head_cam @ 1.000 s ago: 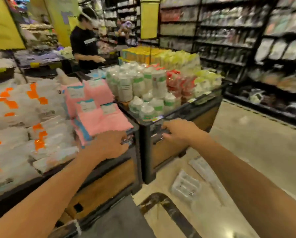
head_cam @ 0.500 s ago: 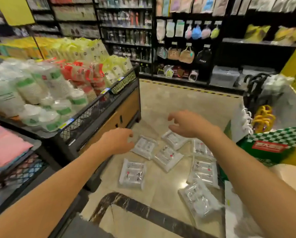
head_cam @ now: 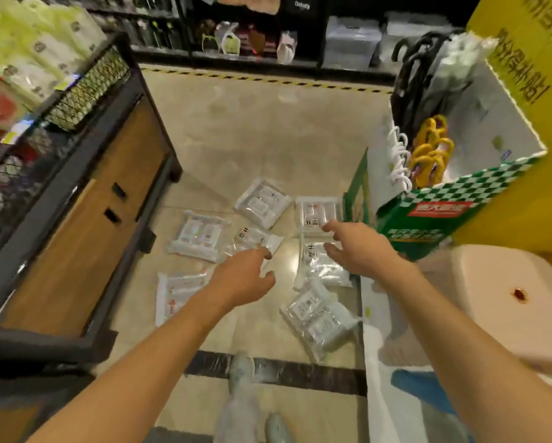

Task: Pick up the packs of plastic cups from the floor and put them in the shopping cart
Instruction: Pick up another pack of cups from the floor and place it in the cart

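Several clear packs of plastic cups lie scattered on the beige floor: one at the far middle [head_cam: 263,203], one at the left [head_cam: 197,235], one near my left forearm [head_cam: 175,290], one at the lower right [head_cam: 319,318]. My left hand [head_cam: 241,279] hovers with relaxed fingers over a middle pack [head_cam: 252,239], holding nothing. My right hand [head_cam: 354,247] reaches with spread fingers above two packs, one farther off [head_cam: 314,215] and one below the hand [head_cam: 316,265], also holding nothing. No shopping cart is plainly in view.
A black-framed wooden display stand [head_cam: 76,219] with wire baskets of goods fills the left. A green checkered cardboard bin [head_cam: 428,215] with hangers stands on the right. A white rounded object [head_cam: 505,302] sits at lower right. My feet [head_cam: 242,398] show below. Dark shelves line the back.
My view has swung right and down from the display stands to the floor. Both hands have dropped lower and now hover just above the packs.
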### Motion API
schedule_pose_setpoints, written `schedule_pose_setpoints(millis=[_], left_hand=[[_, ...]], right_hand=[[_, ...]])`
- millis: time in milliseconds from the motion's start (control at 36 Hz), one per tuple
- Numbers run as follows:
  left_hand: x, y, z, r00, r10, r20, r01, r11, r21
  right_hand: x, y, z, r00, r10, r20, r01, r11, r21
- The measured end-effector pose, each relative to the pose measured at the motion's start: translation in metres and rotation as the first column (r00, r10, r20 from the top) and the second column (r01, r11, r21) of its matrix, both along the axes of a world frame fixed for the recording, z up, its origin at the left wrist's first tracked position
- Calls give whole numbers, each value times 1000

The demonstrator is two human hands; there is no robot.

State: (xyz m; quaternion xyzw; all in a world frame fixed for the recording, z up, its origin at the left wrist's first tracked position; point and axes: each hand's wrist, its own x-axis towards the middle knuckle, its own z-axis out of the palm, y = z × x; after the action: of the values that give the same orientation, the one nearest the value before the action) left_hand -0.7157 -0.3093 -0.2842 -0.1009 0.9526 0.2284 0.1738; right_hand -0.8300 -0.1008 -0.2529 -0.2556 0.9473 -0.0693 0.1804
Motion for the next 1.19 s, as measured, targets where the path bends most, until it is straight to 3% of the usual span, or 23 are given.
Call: schedule_pose_setpoints(millis=[194,333,472,639,750,889,1056,1194], left_hand=[[-92,6,-111,974,-223,29,219,972,87],[-144,14,-217,950,-299,84,284,946,156],[-172,25,-328,920,-375,117,352,919,179],[-194,51,-502,859,-491,149,464,867,180],[-206,64,-621,776,-610,161,588,792,167],[-221,72,-746,703,-696,144,682,718,139],[-231,71,-828,736,-676,-24,648,695,311],[-228,72,-840,783,-616,-89,598,706,379]], right_hand=[[-20,36,-135,941,-324,96,328,944,-25],[-8,71,-248,812,-549,196,569,820,-61],[19,93,-363,660,-669,341,737,665,-121],[41,116,-535,541,-730,418,826,554,-102],[57,127,-647,529,-736,421,838,531,-125],[53,127,-758,513,-805,297,857,502,-120],[42,116,-841,380,-862,335,916,301,-264],[37,118,-862,299,-862,409,932,172,-320]])
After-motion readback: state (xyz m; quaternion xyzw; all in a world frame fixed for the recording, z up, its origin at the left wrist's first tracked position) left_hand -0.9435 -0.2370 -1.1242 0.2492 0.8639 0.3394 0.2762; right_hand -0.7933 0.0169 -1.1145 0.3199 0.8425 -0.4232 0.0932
